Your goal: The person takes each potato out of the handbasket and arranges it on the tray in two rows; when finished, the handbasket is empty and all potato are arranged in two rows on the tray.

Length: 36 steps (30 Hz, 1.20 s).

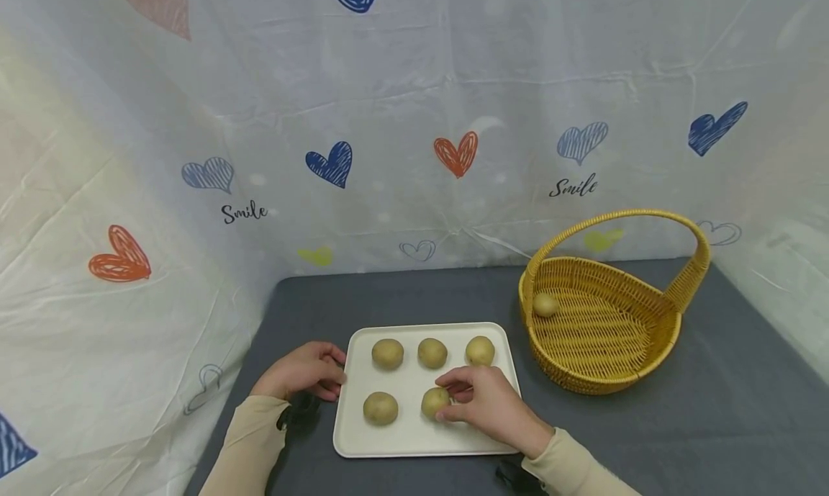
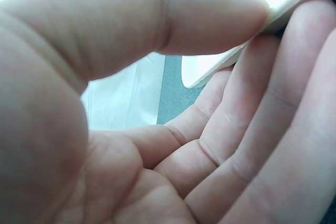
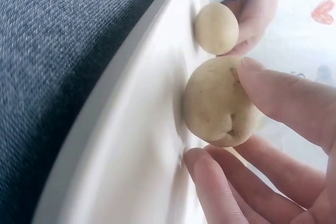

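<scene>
My right hand (image 1: 495,412) holds a small round potato (image 3: 220,103) between thumb and fingers, low over the front middle of a white tray (image 1: 401,442). In the right wrist view the thumb lies against one side of it and the fingertips come round the other. Another potato (image 1: 380,408) lies to its left on the tray, and a back row has a left potato (image 1: 387,354), a middle potato (image 1: 432,353) and a right potato (image 1: 480,350). At the tray's left edge, my left hand (image 1: 309,370) pinches the rim, thumb above and fingers below in the left wrist view.
A yellow woven basket (image 1: 599,381) with a tall arched handle stands right of the tray, one potato (image 1: 545,305) inside at its left. Grey cloth (image 1: 388,298) covers the table. A white sheet (image 1: 388,107) printed with hearts hangs behind and along the sides.
</scene>
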Each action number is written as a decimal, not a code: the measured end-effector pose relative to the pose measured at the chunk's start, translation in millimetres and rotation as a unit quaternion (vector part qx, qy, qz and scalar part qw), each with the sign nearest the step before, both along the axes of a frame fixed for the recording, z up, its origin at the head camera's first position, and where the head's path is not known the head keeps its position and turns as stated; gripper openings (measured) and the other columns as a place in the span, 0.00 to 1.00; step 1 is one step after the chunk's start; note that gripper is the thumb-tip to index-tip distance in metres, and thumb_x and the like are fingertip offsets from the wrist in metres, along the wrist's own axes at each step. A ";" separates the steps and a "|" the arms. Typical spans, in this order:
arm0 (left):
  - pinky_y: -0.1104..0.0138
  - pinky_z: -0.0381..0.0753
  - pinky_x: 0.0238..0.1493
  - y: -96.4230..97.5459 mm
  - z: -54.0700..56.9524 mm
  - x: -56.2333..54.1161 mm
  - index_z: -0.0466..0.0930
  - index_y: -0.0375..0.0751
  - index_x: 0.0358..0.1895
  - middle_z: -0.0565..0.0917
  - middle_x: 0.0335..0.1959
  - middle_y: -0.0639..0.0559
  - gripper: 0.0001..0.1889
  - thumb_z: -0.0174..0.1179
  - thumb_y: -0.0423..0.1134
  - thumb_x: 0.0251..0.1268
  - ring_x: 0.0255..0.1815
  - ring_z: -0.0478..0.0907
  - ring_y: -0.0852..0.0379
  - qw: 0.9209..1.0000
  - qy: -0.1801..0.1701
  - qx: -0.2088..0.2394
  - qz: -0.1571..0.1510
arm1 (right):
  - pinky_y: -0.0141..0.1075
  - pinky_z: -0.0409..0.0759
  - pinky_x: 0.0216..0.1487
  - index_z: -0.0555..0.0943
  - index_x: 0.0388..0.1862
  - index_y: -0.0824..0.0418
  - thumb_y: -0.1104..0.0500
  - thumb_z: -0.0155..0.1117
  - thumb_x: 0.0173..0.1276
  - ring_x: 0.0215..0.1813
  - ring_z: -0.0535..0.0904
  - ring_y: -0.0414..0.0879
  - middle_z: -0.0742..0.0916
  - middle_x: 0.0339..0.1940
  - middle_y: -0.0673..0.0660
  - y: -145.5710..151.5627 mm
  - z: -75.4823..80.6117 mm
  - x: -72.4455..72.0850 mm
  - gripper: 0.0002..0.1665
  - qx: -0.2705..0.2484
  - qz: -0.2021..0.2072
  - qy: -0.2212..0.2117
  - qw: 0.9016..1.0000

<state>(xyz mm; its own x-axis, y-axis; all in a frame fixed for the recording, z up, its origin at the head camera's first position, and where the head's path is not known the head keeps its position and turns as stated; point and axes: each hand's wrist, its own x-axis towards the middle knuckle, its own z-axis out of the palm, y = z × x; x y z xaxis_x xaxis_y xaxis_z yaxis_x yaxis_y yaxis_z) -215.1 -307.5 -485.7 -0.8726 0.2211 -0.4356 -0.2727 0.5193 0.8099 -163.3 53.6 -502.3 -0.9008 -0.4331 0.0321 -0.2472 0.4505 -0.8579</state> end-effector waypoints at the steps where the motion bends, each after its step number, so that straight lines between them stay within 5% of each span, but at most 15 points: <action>1: 0.58 0.95 0.37 -0.3 -0.7 -0.3 0.77 0.28 0.58 0.85 0.36 0.40 0.22 0.71 0.33 0.63 0.32 0.89 0.52 1.000 0.000 -0.001 0.000 | 0.31 0.90 0.49 0.91 0.53 0.59 0.54 0.88 0.58 0.48 0.91 0.43 0.94 0.49 0.51 0.1 -0.2 0.0 0.25 0.001 0.001 0.001 1.000; 36: 0.58 0.95 0.38 -0.7 -2.1 -0.1 0.78 0.28 0.57 0.86 0.36 0.40 0.22 0.72 0.33 0.63 0.32 0.90 0.52 1.000 0.004 0.000 -0.003 | 0.36 0.91 0.54 0.91 0.53 0.59 0.57 0.88 0.56 0.51 0.90 0.45 0.93 0.52 0.53 2.4 3.4 1.4 0.26 0.004 0.036 0.010 0.999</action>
